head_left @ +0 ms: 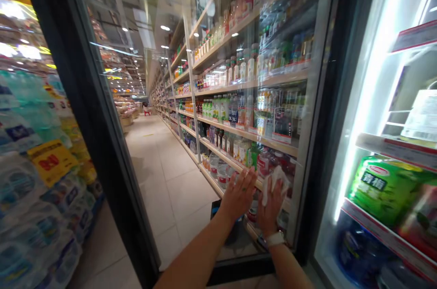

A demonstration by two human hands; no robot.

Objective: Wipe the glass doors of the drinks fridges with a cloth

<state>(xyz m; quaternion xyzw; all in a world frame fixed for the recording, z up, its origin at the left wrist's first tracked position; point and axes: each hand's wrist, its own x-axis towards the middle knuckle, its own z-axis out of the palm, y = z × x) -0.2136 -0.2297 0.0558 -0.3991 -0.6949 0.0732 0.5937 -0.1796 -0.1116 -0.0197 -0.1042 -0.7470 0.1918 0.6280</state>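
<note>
A glass door [164,152] in a dark frame stands in front of me, with bottle shelves visible through or in it. My left hand [239,193] lies against the lower part of the glass, fingers spread, holding nothing. Just right of it, my right hand [271,205] presses a crumpled white cloth or tissue [277,179] to the glass. The cloth lies under and around the fingers, and a light band circles that wrist.
A lit cooler [382,143] with green packs [378,184] and shelf rails is at the right. Wrapped packs [30,198] with a yellow price sign [52,161] are stacked at the left. The tiled floor [153,157] shows through the glass.
</note>
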